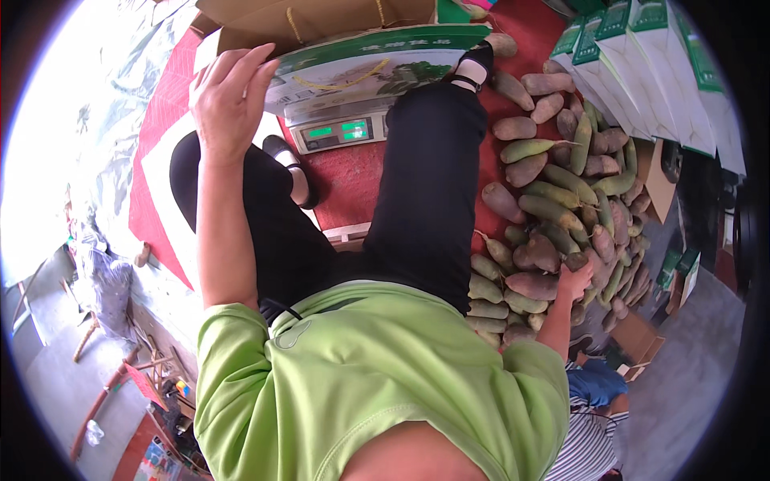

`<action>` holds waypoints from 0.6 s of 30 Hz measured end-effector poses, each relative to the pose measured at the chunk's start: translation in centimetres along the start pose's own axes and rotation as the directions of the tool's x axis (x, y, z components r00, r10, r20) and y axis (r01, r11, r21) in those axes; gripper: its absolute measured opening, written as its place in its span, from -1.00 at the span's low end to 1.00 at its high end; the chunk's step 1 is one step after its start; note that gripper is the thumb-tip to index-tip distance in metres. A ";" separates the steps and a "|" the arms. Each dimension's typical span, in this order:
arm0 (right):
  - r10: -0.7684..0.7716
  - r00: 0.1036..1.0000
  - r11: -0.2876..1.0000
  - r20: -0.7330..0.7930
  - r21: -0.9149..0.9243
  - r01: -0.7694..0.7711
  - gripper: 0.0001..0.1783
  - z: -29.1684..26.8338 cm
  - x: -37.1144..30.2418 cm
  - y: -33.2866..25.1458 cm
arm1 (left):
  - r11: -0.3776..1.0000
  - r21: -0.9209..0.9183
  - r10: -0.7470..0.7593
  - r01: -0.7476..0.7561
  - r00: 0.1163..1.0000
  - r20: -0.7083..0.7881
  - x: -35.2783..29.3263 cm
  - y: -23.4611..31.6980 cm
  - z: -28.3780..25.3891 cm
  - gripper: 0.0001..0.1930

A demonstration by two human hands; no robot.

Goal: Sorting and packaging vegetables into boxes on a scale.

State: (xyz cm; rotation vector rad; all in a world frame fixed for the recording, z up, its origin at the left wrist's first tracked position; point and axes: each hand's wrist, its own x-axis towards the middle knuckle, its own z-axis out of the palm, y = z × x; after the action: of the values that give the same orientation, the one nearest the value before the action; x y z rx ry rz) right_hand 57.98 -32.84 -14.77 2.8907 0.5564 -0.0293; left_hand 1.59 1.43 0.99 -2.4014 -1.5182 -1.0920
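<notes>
My left hand (228, 104) is raised beside the left end of an open carton (361, 76), fingers stretched out and holding nothing that I can see. The carton is white and green outside, brown inside, with yellow cord handles. It rests on a digital scale (333, 135) with a lit green display. Far to the right, my right hand (573, 280) reaches into a pile of radishes, its fingers around a dark reddish radish (576, 260). Around it lie reddish-purple radishes (532, 285) and long green radishes (549, 211).
Several folded white-and-green cartons (634, 64) lean at the upper right. Beneath the scale and radishes spreads a red mat (345, 180). Another person in a striped top (589, 441) is at the lower right. Sticks and clutter (164, 377) lie at the lower left, near a plastic bag (108, 280).
</notes>
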 end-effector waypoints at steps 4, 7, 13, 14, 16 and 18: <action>-0.105 0.976 0.938 -0.193 0.307 0.162 -0.06 -1.8 1.0 -1.1 | 1.000 -0.013 -0.006 0.006 1.000 0.002 0.1 -0.1 -0.1 -0.84; -0.143 0.944 0.685 -0.299 0.659 0.312 -0.13 -4.2 2.6 -3.8 | 0.997 -0.014 0.075 -0.075 0.996 0.041 0.5 -0.2 -0.5 -0.83; -0.292 0.932 0.045 -0.212 0.971 0.235 -0.19 -17.3 -1.7 -15.4 | 0.980 -0.083 0.189 -0.180 0.975 0.118 0.5 0.2 -0.9 -0.86; -0.354 0.899 -0.031 -0.259 0.964 0.265 -0.19 -19.2 -2.2 -17.1 | 0.978 -0.090 0.197 -0.186 0.973 0.123 0.5 0.4 -0.9 -0.86; -0.451 0.818 -0.165 -0.357 0.934 0.317 -0.19 -23.3 -3.9 -21.1 | 0.974 -0.091 0.215 -0.206 0.971 0.107 0.5 0.5 -0.8 -0.86; -0.522 0.733 -0.255 -0.436 0.900 0.354 -0.18 -26.8 -5.9 -25.0 | 0.974 -0.102 0.215 -0.203 0.970 0.112 0.5 0.6 -1.1 -0.86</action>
State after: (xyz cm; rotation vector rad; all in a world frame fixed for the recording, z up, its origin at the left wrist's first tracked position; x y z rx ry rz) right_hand 42.78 -7.02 7.06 3.4030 2.5969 -1.3311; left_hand 1.64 1.01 2.27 -2.6615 -1.2339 -1.0058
